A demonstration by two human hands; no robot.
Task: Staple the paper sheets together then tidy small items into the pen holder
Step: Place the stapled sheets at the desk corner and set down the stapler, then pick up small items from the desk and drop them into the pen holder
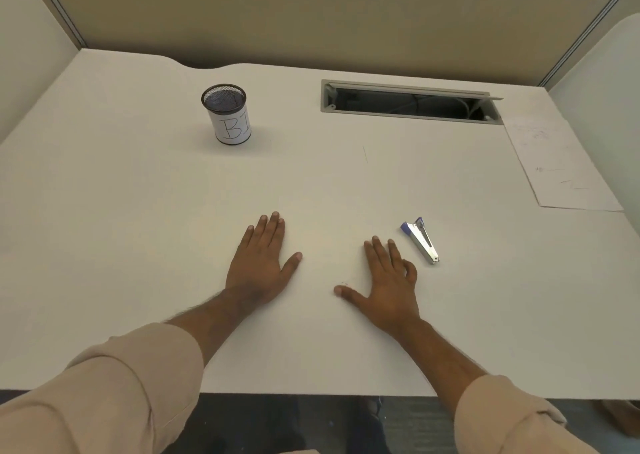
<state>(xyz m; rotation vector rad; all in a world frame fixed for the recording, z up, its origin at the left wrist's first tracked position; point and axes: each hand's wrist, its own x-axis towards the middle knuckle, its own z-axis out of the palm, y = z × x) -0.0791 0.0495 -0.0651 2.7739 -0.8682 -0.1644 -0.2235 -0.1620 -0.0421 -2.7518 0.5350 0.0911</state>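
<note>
My left hand [261, 263] lies flat on the white desk, palm down, fingers spread, holding nothing. My right hand [388, 277] also rests palm down, a little nearer to me, with its little finger curled. Just right of that hand lies a small blue and silver stapler [421, 239], apart from the fingers. A black mesh pen holder [228, 114] with a white paper label stands upright at the far left of the desk. White paper sheets [554, 166] lie flat at the far right edge.
A rectangular cable slot [410, 102] with its lid open is cut into the desk at the back right. Beige partition walls close the desk on three sides. The desk's front edge [311, 393] runs just under my forearms.
</note>
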